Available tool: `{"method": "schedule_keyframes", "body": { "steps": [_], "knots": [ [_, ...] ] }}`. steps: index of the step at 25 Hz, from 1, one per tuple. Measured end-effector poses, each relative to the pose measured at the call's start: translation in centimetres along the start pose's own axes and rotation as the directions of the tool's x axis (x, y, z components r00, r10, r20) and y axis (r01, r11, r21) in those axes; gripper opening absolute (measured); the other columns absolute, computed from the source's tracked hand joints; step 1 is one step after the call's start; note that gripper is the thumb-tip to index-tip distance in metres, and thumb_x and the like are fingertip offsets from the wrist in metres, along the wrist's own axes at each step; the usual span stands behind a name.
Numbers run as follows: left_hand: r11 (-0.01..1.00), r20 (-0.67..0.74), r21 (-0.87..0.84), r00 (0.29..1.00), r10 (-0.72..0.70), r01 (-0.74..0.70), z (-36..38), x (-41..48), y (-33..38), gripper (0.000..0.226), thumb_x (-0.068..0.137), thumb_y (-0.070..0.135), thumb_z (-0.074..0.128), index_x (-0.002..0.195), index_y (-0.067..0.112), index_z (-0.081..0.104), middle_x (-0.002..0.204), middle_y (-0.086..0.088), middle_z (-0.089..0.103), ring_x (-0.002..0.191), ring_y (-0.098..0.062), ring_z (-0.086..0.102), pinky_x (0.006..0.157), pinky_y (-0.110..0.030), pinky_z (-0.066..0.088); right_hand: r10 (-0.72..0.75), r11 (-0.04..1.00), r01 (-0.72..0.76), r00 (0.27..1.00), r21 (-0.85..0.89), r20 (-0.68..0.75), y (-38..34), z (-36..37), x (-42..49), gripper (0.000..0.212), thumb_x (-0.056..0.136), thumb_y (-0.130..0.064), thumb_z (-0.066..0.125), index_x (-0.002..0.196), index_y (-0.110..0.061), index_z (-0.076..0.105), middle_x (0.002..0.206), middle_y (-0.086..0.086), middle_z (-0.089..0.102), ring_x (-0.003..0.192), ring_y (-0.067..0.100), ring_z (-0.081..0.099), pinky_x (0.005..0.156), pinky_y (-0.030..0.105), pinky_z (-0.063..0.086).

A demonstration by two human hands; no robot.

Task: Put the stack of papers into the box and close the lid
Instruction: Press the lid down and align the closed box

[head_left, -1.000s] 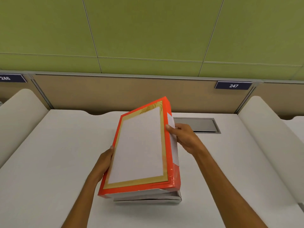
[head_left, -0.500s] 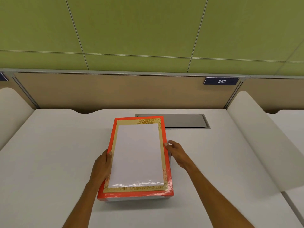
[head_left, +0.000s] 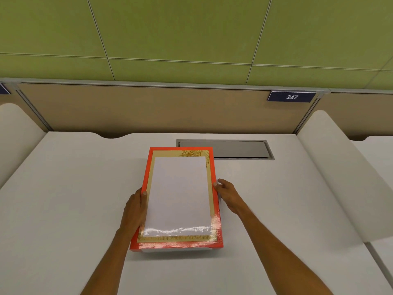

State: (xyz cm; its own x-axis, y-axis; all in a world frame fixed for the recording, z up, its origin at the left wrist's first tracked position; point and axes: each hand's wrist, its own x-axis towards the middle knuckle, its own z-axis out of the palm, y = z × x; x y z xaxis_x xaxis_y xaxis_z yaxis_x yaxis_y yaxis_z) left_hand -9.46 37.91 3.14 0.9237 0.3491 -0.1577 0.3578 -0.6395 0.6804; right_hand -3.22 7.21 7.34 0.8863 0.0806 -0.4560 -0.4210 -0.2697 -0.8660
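Note:
An orange lid point(head_left: 179, 196) with a gold border and a white centre panel lies flat over the box, covering it. Only a thin white strip of the box base point(head_left: 176, 250) shows under the lid's near edge. The papers are hidden from view. My left hand point(head_left: 135, 207) grips the lid's left edge, thumb on top. My right hand point(head_left: 225, 191) holds the lid's right edge with fingertips against its side. The box sits at the middle of the white desk point(head_left: 63, 209).
A grey metal cable hatch point(head_left: 238, 149) is set into the desk just behind the box. Curved white dividers point(head_left: 336, 167) rise at both sides. A tan back panel with a plate reading 247 point(head_left: 291, 96) stands behind, below a green wall.
The lid was tilted up on its right side a second ago; both hands have lowered it flat onto the box. My right hand slid down to the lid's side.

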Motion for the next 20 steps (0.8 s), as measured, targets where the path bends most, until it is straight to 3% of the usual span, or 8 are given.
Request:
{"method": "schedule_keyframes", "body": {
  "steps": [5,16,18,20],
  "knots": [
    [0.999,0.014,-0.002,0.999,-0.042,0.042,0.4,0.5,-0.3,0.052,0.098,0.049,0.029,0.128,0.014,0.053,0.116,-0.012,0.067,0.101,-0.029,0.066,0.096,-0.049,0.054,0.009,1.000,-0.009,1.000,-0.006,0.004,0.2,0.3,0.4,0.048,0.101,-0.029,0.047,0.142,-0.005,0.043,0.143,0.014,0.051,0.125,0.034,0.057,0.108,0.048,0.046],
    [0.999,0.031,0.033,0.999,-0.029,0.028,1.4,1.2,-0.7,0.052,0.101,0.044,0.026,0.132,0.011,0.051,0.117,-0.014,0.066,0.102,-0.030,0.066,0.097,-0.047,0.053,-0.006,1.000,0.007,1.000,-0.021,0.025,0.7,0.8,1.4,0.043,0.103,-0.029,0.039,0.138,-0.005,0.048,0.137,0.013,0.057,0.123,0.034,0.059,0.107,0.050,0.046],
    [0.996,0.027,0.082,0.999,-0.036,0.034,1.4,1.2,-0.6,0.054,0.100,0.046,0.025,0.131,0.011,0.051,0.117,-0.015,0.066,0.101,-0.030,0.066,0.094,-0.047,0.055,0.005,0.995,-0.003,1.000,-0.100,0.015,0.7,0.9,1.6,0.049,0.103,-0.034,0.037,0.145,-0.007,0.040,0.146,0.014,0.049,0.130,0.034,0.052,0.111,0.051,0.042],
    [0.971,-0.076,0.237,0.997,-0.008,0.026,1.6,1.1,0.0,0.061,0.098,0.051,0.025,0.137,0.009,0.047,0.128,-0.019,0.061,0.111,-0.034,0.062,0.096,-0.049,0.054,-0.027,0.945,0.000,0.997,-0.327,-0.077,0.6,1.4,2.0,0.057,0.103,-0.040,0.033,0.152,-0.011,0.026,0.157,0.013,0.032,0.143,0.035,0.034,0.118,0.051,0.030]
  ]
}}
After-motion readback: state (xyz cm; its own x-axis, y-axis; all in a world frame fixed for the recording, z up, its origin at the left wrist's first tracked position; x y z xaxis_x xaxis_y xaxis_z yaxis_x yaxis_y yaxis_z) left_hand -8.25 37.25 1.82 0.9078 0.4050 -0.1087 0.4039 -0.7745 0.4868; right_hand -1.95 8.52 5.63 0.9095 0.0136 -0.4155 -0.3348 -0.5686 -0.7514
